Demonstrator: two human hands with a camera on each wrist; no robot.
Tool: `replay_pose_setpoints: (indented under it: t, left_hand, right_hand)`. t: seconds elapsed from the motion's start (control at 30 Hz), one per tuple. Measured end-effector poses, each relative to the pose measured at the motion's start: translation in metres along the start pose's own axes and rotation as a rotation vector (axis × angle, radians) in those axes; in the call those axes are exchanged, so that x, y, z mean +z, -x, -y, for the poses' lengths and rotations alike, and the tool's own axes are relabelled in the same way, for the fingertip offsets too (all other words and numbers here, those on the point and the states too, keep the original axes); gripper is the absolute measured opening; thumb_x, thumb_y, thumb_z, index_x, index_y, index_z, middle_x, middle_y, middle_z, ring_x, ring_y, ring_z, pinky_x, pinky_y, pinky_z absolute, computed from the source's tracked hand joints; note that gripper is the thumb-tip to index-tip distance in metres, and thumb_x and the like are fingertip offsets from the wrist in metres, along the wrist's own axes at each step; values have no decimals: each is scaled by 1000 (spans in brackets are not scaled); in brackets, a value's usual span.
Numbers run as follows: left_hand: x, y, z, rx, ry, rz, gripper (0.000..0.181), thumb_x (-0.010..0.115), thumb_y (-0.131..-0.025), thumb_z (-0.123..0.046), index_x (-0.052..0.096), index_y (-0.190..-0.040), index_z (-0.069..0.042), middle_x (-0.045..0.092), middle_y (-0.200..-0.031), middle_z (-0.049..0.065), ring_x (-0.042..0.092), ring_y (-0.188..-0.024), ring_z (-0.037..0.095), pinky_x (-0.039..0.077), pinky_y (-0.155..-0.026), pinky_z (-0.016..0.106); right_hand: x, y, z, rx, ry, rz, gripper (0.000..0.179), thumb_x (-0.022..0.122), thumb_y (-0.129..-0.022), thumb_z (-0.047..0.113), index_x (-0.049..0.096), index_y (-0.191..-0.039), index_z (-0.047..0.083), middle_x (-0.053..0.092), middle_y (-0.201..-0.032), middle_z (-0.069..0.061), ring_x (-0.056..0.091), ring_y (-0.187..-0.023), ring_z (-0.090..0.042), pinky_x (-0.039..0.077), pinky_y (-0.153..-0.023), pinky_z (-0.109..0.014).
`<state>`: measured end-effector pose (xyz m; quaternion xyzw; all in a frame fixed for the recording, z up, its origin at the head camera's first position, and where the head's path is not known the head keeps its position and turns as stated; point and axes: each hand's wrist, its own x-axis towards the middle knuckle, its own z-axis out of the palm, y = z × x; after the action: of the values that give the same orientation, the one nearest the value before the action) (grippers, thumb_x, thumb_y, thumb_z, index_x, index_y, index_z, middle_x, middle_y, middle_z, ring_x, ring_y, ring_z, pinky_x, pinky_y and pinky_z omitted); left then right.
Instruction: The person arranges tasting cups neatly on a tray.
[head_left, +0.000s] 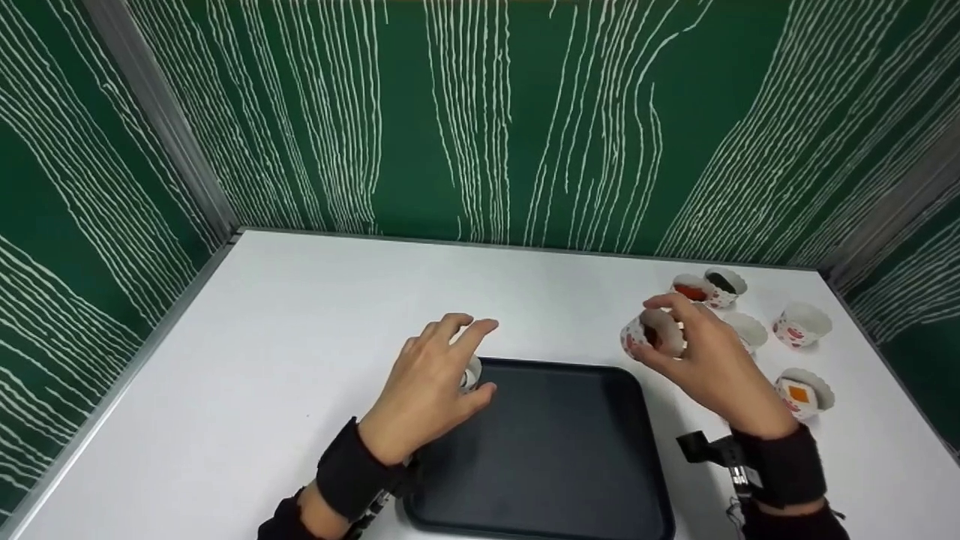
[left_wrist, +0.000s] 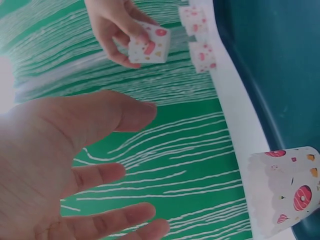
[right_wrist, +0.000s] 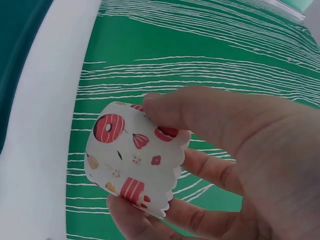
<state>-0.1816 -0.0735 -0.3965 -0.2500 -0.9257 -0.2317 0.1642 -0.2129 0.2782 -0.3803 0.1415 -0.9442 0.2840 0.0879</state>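
Note:
My right hand (head_left: 709, 364) holds a paper baking cup (right_wrist: 135, 155) between thumb and fingers, above the table to the right of the dark tray (head_left: 562, 450). The cup is white with a scalloped rim and printed red doughnuts and cakes; something dark reddish lies inside it in the head view. My left hand (head_left: 424, 382) is over the tray's far left corner, thumb and fingers spread apart, gripping nothing. Just beyond it another paper cup (left_wrist: 292, 192) stands at that corner, mostly hidden by the hand in the head view.
More paper cups are grouped on the right of the white table (head_left: 300, 322): one with red contents (head_left: 690, 291), one with dark contents (head_left: 723, 285), and one holding a white piece with an orange square (head_left: 801, 395). Green walls with white lines (head_left: 480, 112) border the table.

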Motion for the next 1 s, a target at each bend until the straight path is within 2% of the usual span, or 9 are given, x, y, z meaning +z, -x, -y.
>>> replay_pose_setpoints:
  t: [0.13, 0.3, 0.53, 0.7, 0.9, 1.0]
  left_hand:
    - [0, 1, -2, 7, 8, -20, 70, 91, -86, -29, 60, -148, -18, 66, -137, 12, 68, -117, 35, 56, -91, 55]
    - [-1, 1, -4, 17, 11, -20, 70, 91, -86, -28, 60, -148, -17, 66, -136, 11, 68, -117, 34, 57, -95, 55]
    - [-3, -1, -13, 47, 43, -7, 71, 91, -88, -27, 58, -150, -16, 64, -137, 10, 67, -116, 30, 57, -98, 47]
    - [-4, -5, -20, 71, 89, -23, 70, 89, -89, -24, 57, -151, -17, 63, -135, 9, 65, -116, 28, 57, -96, 42]
    - [-7, -12, -27, 94, 118, -35, 74, 89, -88, -19, 54, -153, -14, 63, -135, 9, 64, -120, 27, 57, -101, 40]
    - [-8, -17, -32, 112, 134, -35, 75, 89, -88, -18, 53, -154, -14, 62, -136, 9, 63, -123, 26, 56, -103, 39]
  right_hand:
    - [-5, 4, 4, -8, 2, -15, 57, 83, -95, 37, 60, -142, 12, 63, -143, -20, 66, -100, -29, 48, -81, -38]
    - [-8, 7, 11, -29, 9, -45, 54, 84, -95, 32, 61, -140, 14, 63, -142, -20, 67, -106, -31, 50, -85, -39]
    - [-12, 11, 16, -32, -12, -14, 56, 84, -95, 35, 61, -142, 15, 64, -142, -18, 69, -110, -31, 56, -87, -38]
    - [-16, 13, 17, -23, -36, -16, 56, 84, -95, 36, 61, -142, 17, 63, -147, -14, 75, -109, -33, 59, -88, -32]
    - [-17, 13, 21, -49, -35, -45, 56, 85, -94, 33, 62, -142, 17, 66, -142, -12, 75, -108, -33, 61, -88, -36]
    - [-18, 12, 24, -59, -34, -63, 56, 86, -93, 31, 63, -142, 18, 68, -137, -10, 74, -108, -29, 62, -88, -31]
